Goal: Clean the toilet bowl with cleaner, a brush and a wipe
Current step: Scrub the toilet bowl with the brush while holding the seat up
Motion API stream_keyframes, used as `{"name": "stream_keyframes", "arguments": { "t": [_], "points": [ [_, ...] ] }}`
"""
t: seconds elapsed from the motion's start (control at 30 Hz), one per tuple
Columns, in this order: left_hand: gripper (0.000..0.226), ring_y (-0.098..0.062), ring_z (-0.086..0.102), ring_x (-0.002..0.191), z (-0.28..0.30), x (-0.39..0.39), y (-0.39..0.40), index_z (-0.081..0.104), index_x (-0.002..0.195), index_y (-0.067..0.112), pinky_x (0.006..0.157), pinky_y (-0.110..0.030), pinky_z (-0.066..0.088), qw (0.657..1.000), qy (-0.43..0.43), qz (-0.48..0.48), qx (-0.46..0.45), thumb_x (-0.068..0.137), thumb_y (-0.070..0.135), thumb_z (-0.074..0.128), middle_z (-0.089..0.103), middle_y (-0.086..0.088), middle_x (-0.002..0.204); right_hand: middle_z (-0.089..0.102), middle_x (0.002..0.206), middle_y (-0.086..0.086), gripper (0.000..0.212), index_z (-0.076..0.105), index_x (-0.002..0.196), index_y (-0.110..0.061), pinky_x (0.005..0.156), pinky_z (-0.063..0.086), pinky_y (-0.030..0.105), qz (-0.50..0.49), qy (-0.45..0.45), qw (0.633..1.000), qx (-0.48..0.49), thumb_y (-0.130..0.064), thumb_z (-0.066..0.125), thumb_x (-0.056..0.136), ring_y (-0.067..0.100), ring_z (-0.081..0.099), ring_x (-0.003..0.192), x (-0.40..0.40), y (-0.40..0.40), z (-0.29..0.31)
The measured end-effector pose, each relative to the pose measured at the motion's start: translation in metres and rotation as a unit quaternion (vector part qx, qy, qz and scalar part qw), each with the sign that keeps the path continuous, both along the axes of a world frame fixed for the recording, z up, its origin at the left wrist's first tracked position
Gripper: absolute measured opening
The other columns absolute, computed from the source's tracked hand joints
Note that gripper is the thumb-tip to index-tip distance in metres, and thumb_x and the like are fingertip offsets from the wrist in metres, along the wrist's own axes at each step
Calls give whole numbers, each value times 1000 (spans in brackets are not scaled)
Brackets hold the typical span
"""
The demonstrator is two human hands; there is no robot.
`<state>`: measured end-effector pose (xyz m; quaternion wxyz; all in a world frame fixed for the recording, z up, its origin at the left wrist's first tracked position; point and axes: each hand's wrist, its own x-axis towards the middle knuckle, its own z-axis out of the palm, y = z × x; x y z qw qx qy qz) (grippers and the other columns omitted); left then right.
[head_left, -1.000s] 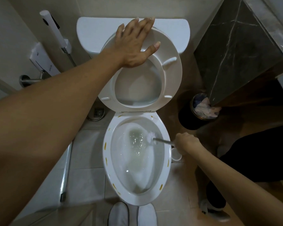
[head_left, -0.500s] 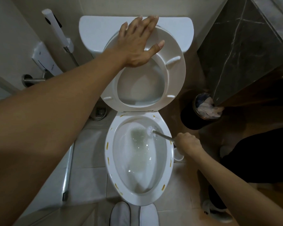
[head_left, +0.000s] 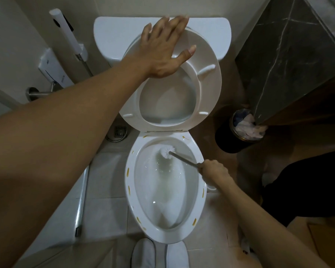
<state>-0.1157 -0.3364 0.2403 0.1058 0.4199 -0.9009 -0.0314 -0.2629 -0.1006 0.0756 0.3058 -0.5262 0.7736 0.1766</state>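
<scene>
Moved: brush head (head_left: 166, 151) has climbed from the water toward the back wall of the toilet bowl (head_left: 190, 234), under the hinge.
Right hand (head_left: 213, 172): clenched round the end of the thin metal handle, over the bowl's right rim.
Left hand (head_left: 163, 48): flat and released, fingers spread, pressing the raised seat (head_left: 211, 88) back against the tank (head_left: 112, 37).
Handling: brush looks light, shaft stiff, bristles soft; wet handle may slip, so grip the far end firmly.
Rim: yellow cleaner dabs (head_left: 127, 172) unscrubbed.
</scene>
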Motion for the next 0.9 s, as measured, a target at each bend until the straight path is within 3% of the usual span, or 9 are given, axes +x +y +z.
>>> {"name": "stream_keyframes", "arguments": {
  "t": [0.1, 0.3, 0.47, 0.57, 0.7, 0.73, 0.83, 0.9],
  "points": [
    [72, -25, -3, 147, -1, 0, 0, -2, 153, 21, 116, -51, -2, 1000, 2, 0, 1, 96, 60, 18, -1, 0, 161, 56, 126, 9, 35, 53, 133, -24, 88, 45, 35, 9, -42, 999, -7, -31, 40, 101, 30, 56, 115, 22, 6, -6],
    [74, -25, -2, 147, -2, 0, -2, -2, 153, 21, 116, -51, -2, 1000, 0, -1, -3, 94, 62, 16, 0, -1, 161, 64, 113, 9, 36, 56, 128, -16, 83, 53, 37, -32, -82, 996, 26, -32, 42, 99, 27, 63, 98, 39, 42, -24],
    [72, -25, -3, 147, -1, 0, -1, -2, 153, 21, 116, -50, -3, 1000, 1, -2, 2, 96, 60, 18, -1, 0, 161, 58, 103, 1, 30, 57, 120, -11, 71, 50, 29, -33, -82, 992, 91, -26, 44, 98, 18, 57, 82, 25, 63, -23],
    [72, -25, -3, 147, -1, 0, -1, -3, 153, 21, 116, -50, -3, 1000, 0, 2, -1, 95, 60, 17, -1, 0, 161, 62, 112, 5, 27, 56, 119, -11, 67, 52, 26, -22, -69, 991, 112, -24, 47, 97, 17, 60, 84, 26, 63, -22],
    [72, -24, -4, 147, -2, -1, -1, -3, 153, 21, 116, -50, -3, 1000, -2, 2, 0, 96, 60, 17, -2, -1, 161, 59, 103, 5, 28, 54, 121, -7, 49, 39, 21, -78, -87, 988, 103, -22, 47, 99, 15, 52, 67, 40, 53, -29],
    [72, -25, -4, 147, -1, -1, -2, -3, 153, 21, 116, -50, -3, 1000, -3, 1, -1, 96, 60, 18, -2, -1, 161, 57, 101, 6, 28, 53, 121, -6, 51, 41, 22, -97, -90, 986, 101, -21, 45, 99, 16, 55, 69, 44, 51, -30],
    [73, -25, -3, 147, -2, -1, -3, -3, 153, 21, 116, -50, -3, 1000, -7, 0, -3, 95, 61, 17, -2, -1, 161, 58, 120, 16, 30, 52, 125, -3, 82, 48, 34, -157, -114, 976, 98, -13, 42, 98, 32, 59, 108, 57, 48, -36],
    [73, -25, -3, 147, -2, -1, -3, -2, 153, 21, 116, -50, -2, 1000, -8, 0, -7, 95, 61, 17, -1, -1, 161, 56, 124, 18, 31, 51, 125, -2, 83, 44, 36, -172, -125, 972, 96, -10, 41, 97, 34, 56, 115, 61, 43, -34]
  ]
}}
